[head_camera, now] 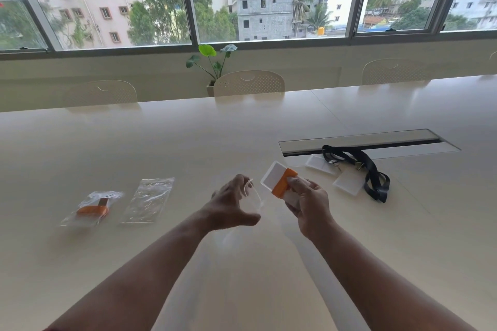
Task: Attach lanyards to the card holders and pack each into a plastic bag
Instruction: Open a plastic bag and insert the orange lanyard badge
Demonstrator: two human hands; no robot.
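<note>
My right hand [309, 203] grips a clear card holder [273, 179] with an orange lanyard [283, 183] wrapped around its middle, held above the table. My left hand [234, 203] holds open the mouth of a clear plastic bag [254, 200], just left of the holder. On the left of the table lies a packed bag [91, 208] with an orange lanyard and holder inside, and an empty plastic bag [149, 200] beside it. To the right lie black lanyards [368, 169] and loose clear card holders [347, 183].
A recessed cable hatch [368, 144] is set into the cream table [188, 148] behind the black lanyards. Chairs [248, 83] line the far edge, with a potted plant [212, 67] under the windows.
</note>
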